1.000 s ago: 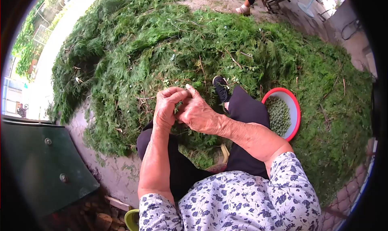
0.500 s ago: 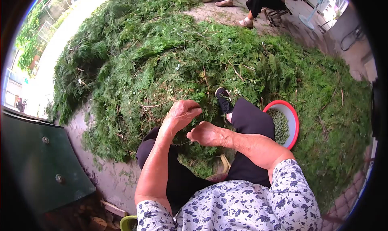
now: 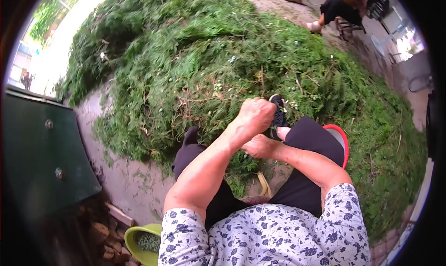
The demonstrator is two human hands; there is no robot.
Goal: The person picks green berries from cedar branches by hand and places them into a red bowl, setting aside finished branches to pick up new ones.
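Observation:
My left hand (image 3: 254,116) is over the near side of the green branch heap (image 3: 200,66), beside my black shoe, its fingers curled in. Just below it is my right hand (image 3: 260,146), reaching in from the right with fingers bent. Whatever either hand holds is hidden or too small to name. Leafy sprigs (image 3: 244,166) lie beneath the hands, between my knees. The red-rimmed basin (image 3: 343,138) stands beyond my right knee, which covers most of it.
A lime-green bucket (image 3: 132,242) with small green pieces stands at the lower left, near a dark green panel (image 3: 46,149) and stacked wood (image 3: 100,233). Another person (image 3: 341,10) sits on a low stool at the upper right.
My left hand has moved right and a little up, passing in front of my right hand. The view has shifted, showing more of the lime-green bucket and less of the basin.

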